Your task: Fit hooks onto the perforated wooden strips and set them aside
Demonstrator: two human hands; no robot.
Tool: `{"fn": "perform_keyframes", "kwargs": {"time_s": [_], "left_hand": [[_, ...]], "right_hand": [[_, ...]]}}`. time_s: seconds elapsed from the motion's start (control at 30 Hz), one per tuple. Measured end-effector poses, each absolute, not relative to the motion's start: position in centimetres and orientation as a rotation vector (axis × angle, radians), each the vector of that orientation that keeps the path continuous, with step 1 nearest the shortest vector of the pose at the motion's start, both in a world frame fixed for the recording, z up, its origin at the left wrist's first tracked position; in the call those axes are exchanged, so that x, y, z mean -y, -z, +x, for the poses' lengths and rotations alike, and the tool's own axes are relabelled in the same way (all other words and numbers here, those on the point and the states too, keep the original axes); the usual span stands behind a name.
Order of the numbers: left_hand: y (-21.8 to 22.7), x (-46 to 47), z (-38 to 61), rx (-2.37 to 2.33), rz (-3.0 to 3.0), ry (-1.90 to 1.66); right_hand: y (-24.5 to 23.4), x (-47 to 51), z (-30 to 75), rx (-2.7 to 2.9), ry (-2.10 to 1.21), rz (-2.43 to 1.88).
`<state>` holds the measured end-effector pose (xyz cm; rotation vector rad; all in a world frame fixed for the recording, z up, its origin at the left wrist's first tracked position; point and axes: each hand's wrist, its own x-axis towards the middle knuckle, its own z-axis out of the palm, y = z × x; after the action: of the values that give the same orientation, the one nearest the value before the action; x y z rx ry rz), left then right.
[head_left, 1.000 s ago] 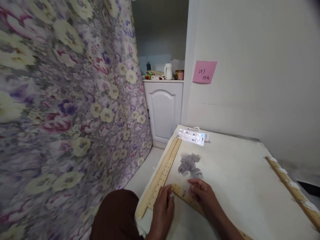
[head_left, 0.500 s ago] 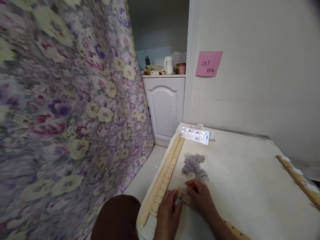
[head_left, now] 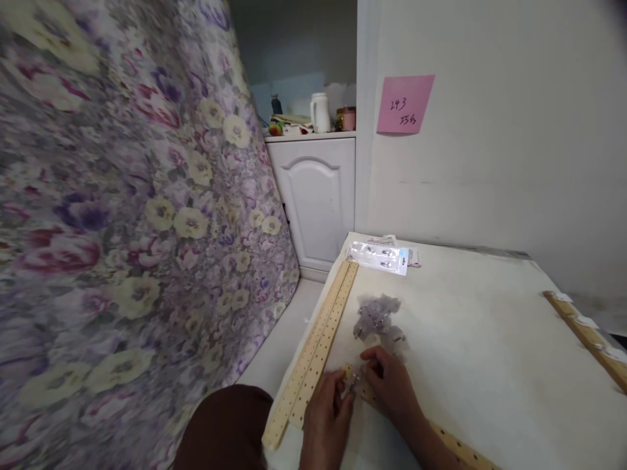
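My left hand is closed, thumb and fingers pinched at a small clear, shiny piece by the end of a perforated wooden strip. My right hand is just right of it, over the same strip, its thumb and forefinger drawn together; whatever lies between them is too small to make out. Beyond my fingers lies a heap of small translucent grey bags with shiny bits in them. Two more perforated wooden strips rest side by side left of my hands.
A clear blister pack lies at the far end of the white table. Along the right edge is a wooden strip with white pieces. A floral curtain hangs at left, and a white cabinet stands behind.
The camera view has shifted slightly, so the background sits a little higher and further left. Both hands stay at the strip's end with almost the same finger positions.
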<state>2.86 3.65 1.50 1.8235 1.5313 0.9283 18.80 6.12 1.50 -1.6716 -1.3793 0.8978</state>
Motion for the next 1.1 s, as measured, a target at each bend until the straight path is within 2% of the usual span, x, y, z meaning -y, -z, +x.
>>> {"fn": "perform_keyframes", "kwargs": {"time_s": [1.1], "left_hand": [[-1.57, -4.10, 3.00, -1.502, 1.820, -0.991]], "right_hand": [[-1.49, -6.34, 18.24, 1.392, -0.839, -1.710]]}}
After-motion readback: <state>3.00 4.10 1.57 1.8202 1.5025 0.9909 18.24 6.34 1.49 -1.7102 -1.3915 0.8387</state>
